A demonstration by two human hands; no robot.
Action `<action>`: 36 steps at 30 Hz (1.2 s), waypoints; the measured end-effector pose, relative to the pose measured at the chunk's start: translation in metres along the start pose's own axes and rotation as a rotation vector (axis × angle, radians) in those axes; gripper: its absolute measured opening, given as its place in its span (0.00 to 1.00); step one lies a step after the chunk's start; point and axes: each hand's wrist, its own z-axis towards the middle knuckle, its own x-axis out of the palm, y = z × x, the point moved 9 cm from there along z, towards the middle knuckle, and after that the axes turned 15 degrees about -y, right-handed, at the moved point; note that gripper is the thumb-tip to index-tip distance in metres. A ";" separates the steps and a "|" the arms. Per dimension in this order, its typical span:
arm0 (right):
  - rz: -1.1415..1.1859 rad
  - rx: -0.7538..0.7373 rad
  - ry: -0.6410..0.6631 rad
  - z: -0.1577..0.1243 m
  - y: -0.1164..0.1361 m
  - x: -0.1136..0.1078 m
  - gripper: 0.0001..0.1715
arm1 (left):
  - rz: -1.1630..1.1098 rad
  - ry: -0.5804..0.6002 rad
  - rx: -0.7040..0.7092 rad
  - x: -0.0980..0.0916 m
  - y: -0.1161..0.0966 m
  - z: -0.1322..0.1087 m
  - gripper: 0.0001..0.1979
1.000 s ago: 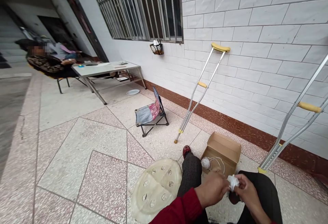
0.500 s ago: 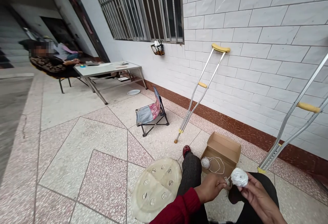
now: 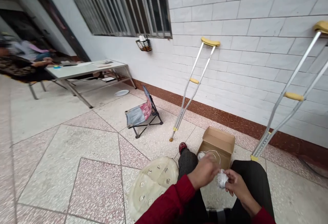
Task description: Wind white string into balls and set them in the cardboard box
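I sit on the floor with my legs out in dark trousers. A small ball of white string [image 3: 222, 179] is pinched between both hands above my lap. My right hand [image 3: 237, 185] grips its right side. My left hand [image 3: 204, 172], in a red sleeve, closes on its left side and on the strand. An open cardboard box [image 3: 217, 142] lies just past my hands, with a second white string ball [image 3: 201, 155] and a loose loop of thread at its mouth.
A pale round perforated lid [image 3: 151, 185] lies by my left leg. Two metal crutches [image 3: 191, 88] [image 3: 287, 97] lean on the white tiled wall. A small folding stool [image 3: 142, 113] stands ahead. A low table [image 3: 84, 70] with seated people is far left.
The string ball has come down from being held up by my right hand to between both hands, and my left hand has closed in on it. The view swung right.
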 end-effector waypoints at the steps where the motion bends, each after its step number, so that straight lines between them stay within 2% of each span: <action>1: 0.036 0.016 0.065 -0.009 0.012 0.007 0.21 | -0.012 -0.029 0.003 -0.010 0.002 0.008 0.13; 4: 0.157 0.029 0.113 -0.023 0.067 0.009 0.19 | -0.142 -0.105 -0.032 -0.031 0.006 0.032 0.15; 6: 0.231 0.008 0.097 -0.022 0.102 0.003 0.20 | -0.256 -0.136 -0.114 -0.036 0.009 0.045 0.16; 8: 0.290 -0.018 0.092 -0.018 0.127 -0.003 0.20 | -0.391 -0.154 -0.233 -0.034 0.014 0.051 0.17; 11: 0.343 -0.045 0.039 -0.006 0.144 -0.014 0.19 | -0.598 -0.125 -0.395 -0.020 0.016 0.048 0.17; 13: 0.379 -0.053 -0.011 0.002 0.146 -0.019 0.18 | -0.678 -0.097 -0.445 -0.012 0.014 0.043 0.17; 17: 0.509 0.012 -0.044 0.017 0.141 -0.020 0.18 | -0.712 -0.059 -0.438 -0.005 0.005 0.038 0.20; 21: 0.548 0.056 -0.041 0.025 0.139 -0.020 0.18 | -0.668 -0.082 -0.443 -0.005 0.011 0.037 0.19; 24: 0.568 0.033 -0.070 0.028 0.151 -0.029 0.17 | -0.623 -0.051 -0.428 0.002 0.018 0.034 0.20; 26: 0.557 -0.032 -0.109 0.034 0.163 -0.040 0.15 | -0.606 -0.009 -0.419 0.009 0.020 0.028 0.21; 29: 0.406 -0.166 -0.230 0.051 0.173 -0.060 0.15 | -0.573 0.040 -0.406 0.016 0.013 0.019 0.22; 33: 0.030 -0.370 -0.446 0.070 0.155 -0.077 0.21 | -0.482 0.070 -0.297 0.006 -0.005 0.022 0.20; 36: -0.197 -0.407 -0.383 0.068 0.122 -0.063 0.19 | -0.367 -0.024 -0.207 -0.018 -0.002 0.038 0.19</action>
